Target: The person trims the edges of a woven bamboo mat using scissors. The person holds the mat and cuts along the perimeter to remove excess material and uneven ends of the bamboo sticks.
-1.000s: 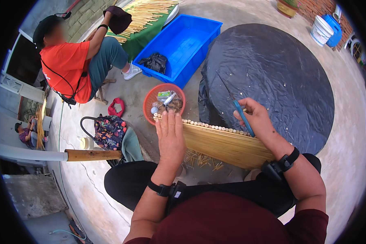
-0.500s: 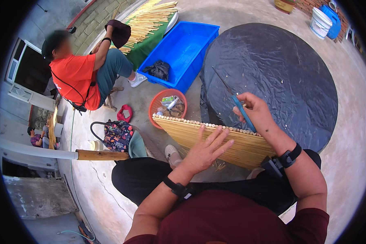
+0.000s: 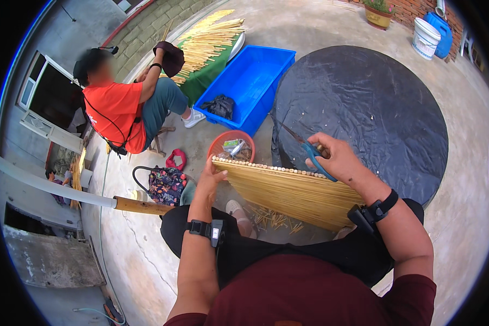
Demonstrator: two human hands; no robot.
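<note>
One golden stick panel point(image 3: 290, 193), pale round ends point(image 3: 260, 165), left hand point(image 3: 207, 180) pinching its edge, right hand point(image 3: 340, 161) gripping blue scissors point(image 3: 311, 150)

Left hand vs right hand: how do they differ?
Left hand holds the left end of the stalk panel; right hand holds blue-handled scissors.
Left hand's thumb points across the panel; right hand's fingers curl around the scissors.
Both are bare, with black wrist straps below.

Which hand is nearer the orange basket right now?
Left. The left hand is just below the orange basket in the picture, at the left end of the stalk bundle. The right hand is farther off to the right, holding the blue-handled scissors.
</note>
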